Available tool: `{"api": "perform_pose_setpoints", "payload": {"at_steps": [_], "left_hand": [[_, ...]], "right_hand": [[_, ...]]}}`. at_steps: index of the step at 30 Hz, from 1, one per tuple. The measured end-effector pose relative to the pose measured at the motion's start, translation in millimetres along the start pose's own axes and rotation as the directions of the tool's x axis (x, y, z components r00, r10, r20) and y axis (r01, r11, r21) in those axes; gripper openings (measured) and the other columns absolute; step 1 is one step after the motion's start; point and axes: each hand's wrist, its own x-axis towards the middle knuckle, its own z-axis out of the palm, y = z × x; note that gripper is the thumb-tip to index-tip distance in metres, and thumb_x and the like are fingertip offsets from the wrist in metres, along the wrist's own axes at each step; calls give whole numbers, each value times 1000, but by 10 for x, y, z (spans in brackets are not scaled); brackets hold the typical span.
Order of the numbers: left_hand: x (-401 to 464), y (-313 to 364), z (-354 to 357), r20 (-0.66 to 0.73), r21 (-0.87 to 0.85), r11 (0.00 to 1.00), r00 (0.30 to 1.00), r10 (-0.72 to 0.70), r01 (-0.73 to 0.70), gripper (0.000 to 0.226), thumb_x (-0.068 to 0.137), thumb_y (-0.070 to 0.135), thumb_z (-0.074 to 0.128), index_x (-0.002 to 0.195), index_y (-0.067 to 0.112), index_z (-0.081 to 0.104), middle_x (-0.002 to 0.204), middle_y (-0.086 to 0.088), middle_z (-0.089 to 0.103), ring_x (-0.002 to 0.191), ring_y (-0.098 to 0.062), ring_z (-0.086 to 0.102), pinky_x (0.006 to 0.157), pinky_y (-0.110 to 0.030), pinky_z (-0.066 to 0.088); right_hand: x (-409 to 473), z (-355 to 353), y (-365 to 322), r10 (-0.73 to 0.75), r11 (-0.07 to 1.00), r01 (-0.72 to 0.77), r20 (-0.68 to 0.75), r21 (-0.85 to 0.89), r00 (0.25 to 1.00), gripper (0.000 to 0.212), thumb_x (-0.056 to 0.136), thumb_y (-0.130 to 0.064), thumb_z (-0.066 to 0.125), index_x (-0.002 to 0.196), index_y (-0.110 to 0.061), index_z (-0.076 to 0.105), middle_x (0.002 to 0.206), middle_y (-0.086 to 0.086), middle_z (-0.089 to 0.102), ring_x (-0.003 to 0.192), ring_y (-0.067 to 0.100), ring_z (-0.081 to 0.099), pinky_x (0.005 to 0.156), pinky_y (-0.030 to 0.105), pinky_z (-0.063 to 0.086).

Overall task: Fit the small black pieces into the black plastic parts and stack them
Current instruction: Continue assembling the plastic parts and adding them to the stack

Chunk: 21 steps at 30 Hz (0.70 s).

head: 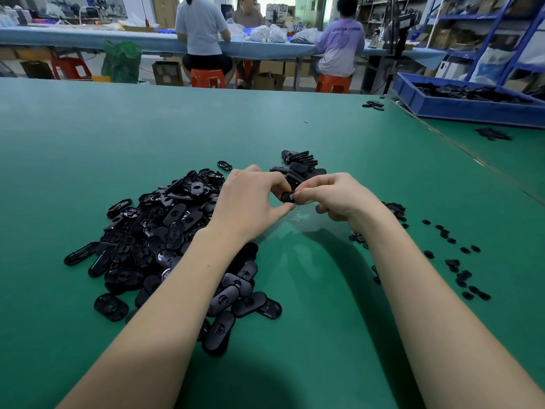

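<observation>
A single black oval plastic part (287,197) is held above the green table mat (88,137), between the two hands at the middle of the view. It is pinched by the left hand (250,202) between thumb and curled forefinger, and it is gripped from the other side by the right hand (333,196), whose fingertips are pressed against its near face. Whether a small piece is already seated in it cannot be told — the fingers cover most of it.

A large loose heap of black oval plastic parts (165,237) is spread on the mat under and beside the left forearm, the parts lying at all angles, some with the hollow side up. A smaller pile of the same black parts (300,166) is seen just beyond the hands, laid roughly on top of one another. Small black round pieces (454,261) are scattered on the mat to the right of the right forearm, with a denser cluster (393,209) close behind the right wrist.

At the far right edge a blue plastic crate (460,109) filled with dark parts is set on the table. Beyond the table, three people are seated on orange stools (208,78) at a long blue-covered bench (88,39) — two with their backs turned.
</observation>
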Motion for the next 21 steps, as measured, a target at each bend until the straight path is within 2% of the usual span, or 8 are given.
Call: {"api": "perform_pose_setpoints", "payload": {"at_steps": [3,6,8,10,12,14,17,21], "left_hand": [[-1,3,8,-4,-12,1000,1000,-3,3,21,79,44,78,99,37,73,85,20,65,100,-8,56,85,-23,32],[6,-10,-13,-7,-87,996,1000,-11,10,20,79,41,79,98,37,74,79,26,59,97,-7,56,84,-27,39],[20,-21,-32,20,-161,987,1000,-21,24,19,79,39,80,98,37,74,82,26,66,95,-4,55,82,-28,41],[37,-25,-41,71,-254,965,996,-51,67,18,80,34,81,97,36,75,85,19,72,92,-1,59,79,-23,43],[48,-30,-44,139,-353,925,986,-95,139,17,81,26,79,95,34,75,85,12,73,86,0,64,71,-12,41],[55,-35,-51,214,-424,881,968,-128,210,17,84,21,74,95,33,75,85,10,73,81,-3,65,70,-9,43],[65,-43,-62,283,-512,808,945,-163,293,15,87,21,71,94,33,76,89,9,75,79,-8,67,77,-21,51],[75,-54,-27,276,-544,773,940,-201,325,12,86,20,74,92,30,76,95,0,75,85,-20,68,88,-34,54]], "right_hand": [[6,-30,28,-3,1000,2,26,21,1000,8,80,-18,79,83,-25,75,68,-8,66,46,7,39,39,16,23],[8,-68,55,-3,998,-2,69,66,998,11,79,-28,83,89,-29,79,70,-14,68,47,6,43,42,17,26],[10,-87,69,-5,997,-2,81,83,997,12,75,-34,87,86,-35,81,73,-15,67,54,7,47,46,19,28],[18,-88,83,-11,994,2,88,105,996,13,71,-36,89,80,-36,80,72,-13,65,57,8,47,46,19,27],[27,-78,93,-14,993,3,94,121,995,17,65,-38,92,75,-35,79,71,-10,62,55,9,44,44,19,25],[31,-72,106,-16,992,3,107,126,994,23,57,-42,94,72,-34,77,71,-8,60,54,9,43,44,20,23],[29,-77,109,-29,992,12,132,125,991,29,52,-45,94,72,-34,76,74,-9,60,56,9,43,44,19,24],[28,-79,97,-63,992,49,121,114,991,22,59,-41,93,70,-33,76,72,-9,61,53,7,44,45,20,27]]}}
